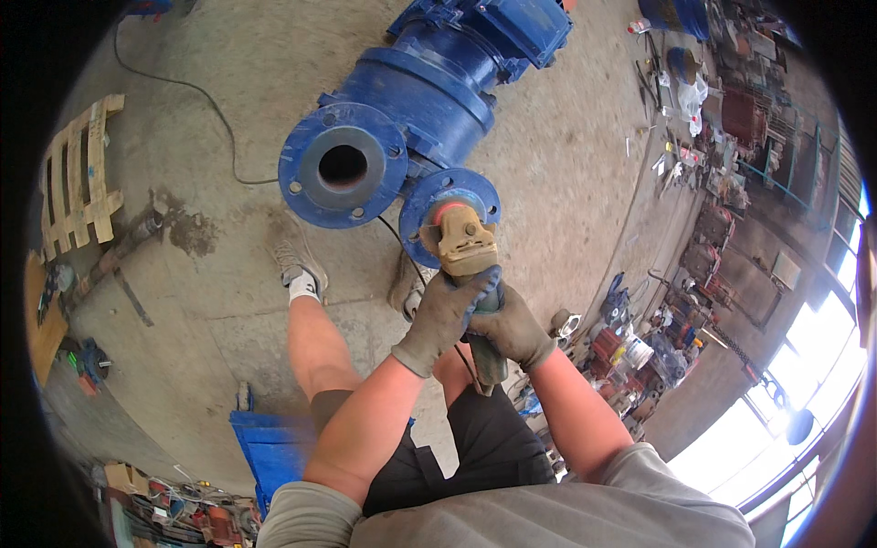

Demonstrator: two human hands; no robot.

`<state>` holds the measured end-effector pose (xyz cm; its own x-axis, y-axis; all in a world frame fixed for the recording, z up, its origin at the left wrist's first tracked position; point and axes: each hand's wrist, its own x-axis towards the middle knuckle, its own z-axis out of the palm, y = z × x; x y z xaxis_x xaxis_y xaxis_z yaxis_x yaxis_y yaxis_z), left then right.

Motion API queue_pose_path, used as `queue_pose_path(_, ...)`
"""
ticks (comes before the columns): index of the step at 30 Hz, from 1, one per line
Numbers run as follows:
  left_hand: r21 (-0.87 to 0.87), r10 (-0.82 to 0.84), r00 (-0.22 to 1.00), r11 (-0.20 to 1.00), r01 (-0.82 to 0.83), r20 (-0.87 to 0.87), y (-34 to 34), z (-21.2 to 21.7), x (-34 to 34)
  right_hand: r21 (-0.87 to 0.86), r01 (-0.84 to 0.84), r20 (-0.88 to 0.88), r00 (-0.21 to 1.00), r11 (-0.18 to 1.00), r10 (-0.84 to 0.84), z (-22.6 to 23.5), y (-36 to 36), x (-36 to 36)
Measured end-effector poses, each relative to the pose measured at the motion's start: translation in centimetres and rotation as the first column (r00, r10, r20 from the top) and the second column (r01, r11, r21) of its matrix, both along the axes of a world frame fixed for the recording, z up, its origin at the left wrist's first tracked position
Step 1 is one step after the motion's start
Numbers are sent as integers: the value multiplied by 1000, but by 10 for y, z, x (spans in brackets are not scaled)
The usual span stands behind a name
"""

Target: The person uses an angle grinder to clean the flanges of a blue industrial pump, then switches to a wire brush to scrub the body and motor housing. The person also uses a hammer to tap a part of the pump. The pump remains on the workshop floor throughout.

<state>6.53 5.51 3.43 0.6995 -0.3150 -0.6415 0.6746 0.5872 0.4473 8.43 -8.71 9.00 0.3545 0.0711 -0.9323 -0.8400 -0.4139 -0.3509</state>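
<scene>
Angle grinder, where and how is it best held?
Likely by the slim green body, from the wearer's side: it points back toward the wearer, away from the tan gear head over the smaller blue flange. The left hand and right hand wrap its front.

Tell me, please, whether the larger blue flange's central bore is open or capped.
Open: the central bore of the larger blue flange shows as a dark hole, with no cap or plate across it.
</scene>
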Motion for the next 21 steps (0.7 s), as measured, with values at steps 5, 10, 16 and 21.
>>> queue_pose_path(5,61,-20,998,998,16,65,-3,-10,-2,-67,-80,47,995,995,84,5,3,7)
queue_pose_path(10,92,-22,999,996,17,48,-4,-12,-6,-37,2,-8,1000,999,-2,6,7,9)
queue_pose_path(16,-23,2,999,1000,-3,-39,-3,-7,-2,-23,29,38,999,999,-28,5,6,5)
queue_pose_path(21,37,-27,1000,999,27,-2,-2,-10,-7,-38,-35,68,997,999,37,0,3,0)
